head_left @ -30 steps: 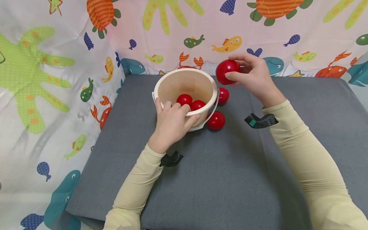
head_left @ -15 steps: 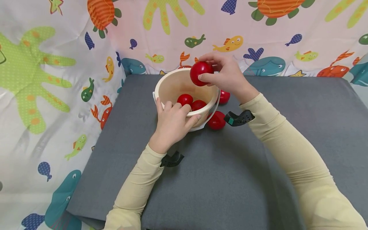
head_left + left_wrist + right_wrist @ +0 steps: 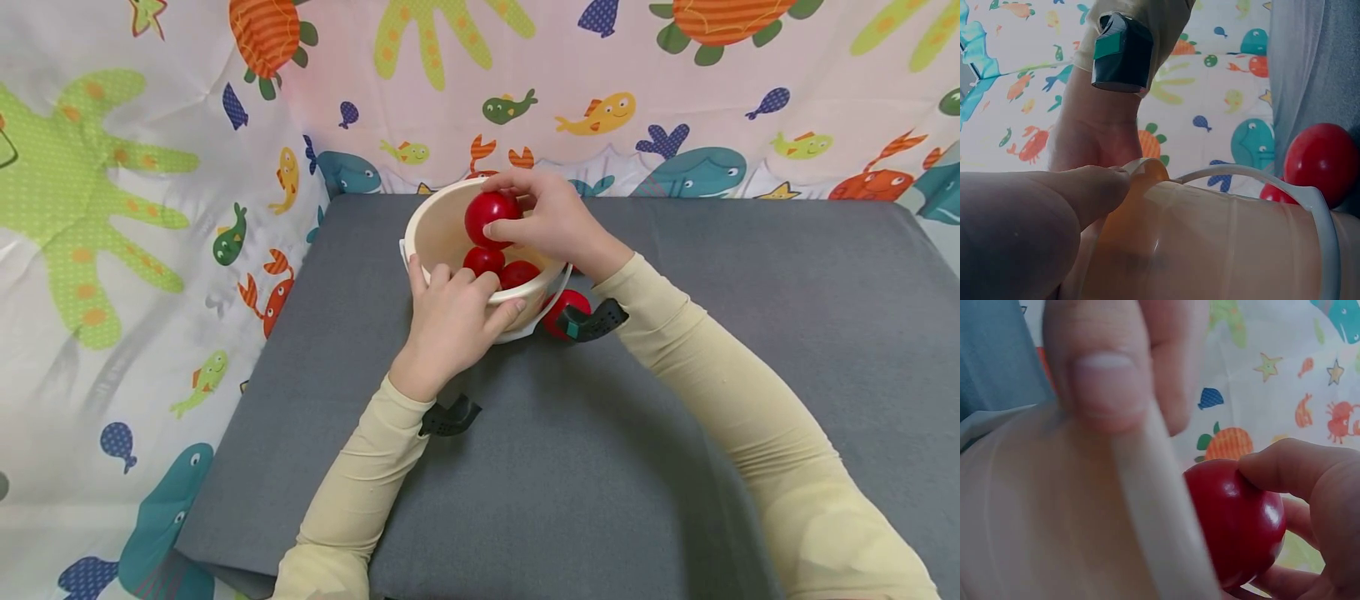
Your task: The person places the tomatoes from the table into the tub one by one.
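A cream bucket (image 3: pixel 438 229) with a white handle stands on the grey table. My left hand (image 3: pixel 453 333) grips its near rim, fingers over the edge and thumb outside. My right hand (image 3: pixel 558 221) pinches a shiny red ball (image 3: pixel 483 218) between thumb and fingers, over the bucket's mouth; the right wrist view shows this ball (image 3: pixel 1238 519) partly behind the rim. Inside the bucket lie a red ball (image 3: pixel 483 261) and another red ball (image 3: pixel 518 273), partly covered by my left fingers.
To the bucket's right, one red ball (image 3: pixel 562 313) sits on the grey table (image 3: pixel 570 483), partly behind my right wrist strap. A further red ball (image 3: pixel 1275 194) is mostly hidden behind it in the left wrist view. A sea-animal printed cloth (image 3: pixel 442 125) hangs at the back and left.
My right hand has carried the red ball leftward from beside the bucket, then lowered it into the bucket's mouth. My left hand has stayed on the rim.
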`<move>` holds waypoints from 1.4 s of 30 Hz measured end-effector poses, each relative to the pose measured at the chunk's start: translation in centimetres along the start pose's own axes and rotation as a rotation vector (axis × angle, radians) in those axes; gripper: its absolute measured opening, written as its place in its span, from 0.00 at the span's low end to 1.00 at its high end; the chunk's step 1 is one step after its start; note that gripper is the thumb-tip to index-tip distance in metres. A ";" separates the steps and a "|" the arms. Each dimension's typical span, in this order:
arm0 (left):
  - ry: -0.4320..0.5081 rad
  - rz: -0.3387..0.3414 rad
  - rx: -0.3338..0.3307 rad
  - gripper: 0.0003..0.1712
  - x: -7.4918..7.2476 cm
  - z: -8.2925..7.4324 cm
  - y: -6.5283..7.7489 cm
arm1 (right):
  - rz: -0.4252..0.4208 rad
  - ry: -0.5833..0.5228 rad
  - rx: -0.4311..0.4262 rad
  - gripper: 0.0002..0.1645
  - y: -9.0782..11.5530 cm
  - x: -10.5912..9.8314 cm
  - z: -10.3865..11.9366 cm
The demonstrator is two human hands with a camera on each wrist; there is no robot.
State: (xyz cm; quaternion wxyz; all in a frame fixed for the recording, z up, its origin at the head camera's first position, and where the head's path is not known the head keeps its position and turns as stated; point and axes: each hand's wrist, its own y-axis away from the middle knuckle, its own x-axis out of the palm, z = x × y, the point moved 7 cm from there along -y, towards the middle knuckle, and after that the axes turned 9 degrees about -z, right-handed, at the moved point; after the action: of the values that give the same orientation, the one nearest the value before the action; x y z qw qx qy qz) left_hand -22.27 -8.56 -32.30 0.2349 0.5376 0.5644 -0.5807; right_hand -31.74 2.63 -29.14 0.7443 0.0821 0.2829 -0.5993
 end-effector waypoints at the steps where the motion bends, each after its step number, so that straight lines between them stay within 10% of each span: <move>1: -0.003 -0.001 0.002 0.21 0.0 0.0 0.0 | 0.005 0.009 0.004 0.33 0.0 0.2 -0.1; 42: -0.011 -0.038 0.014 0.19 -0.2 -0.2 0.1 | 0.219 0.480 -0.162 0.31 0.3 3.8 0.0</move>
State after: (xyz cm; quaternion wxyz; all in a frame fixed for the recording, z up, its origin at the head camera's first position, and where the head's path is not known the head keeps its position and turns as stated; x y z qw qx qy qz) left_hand -22.00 -8.49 -32.10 0.2230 0.5251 0.5692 -0.5921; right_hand -31.01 -0.54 -31.19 0.7206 0.1919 0.4877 -0.4540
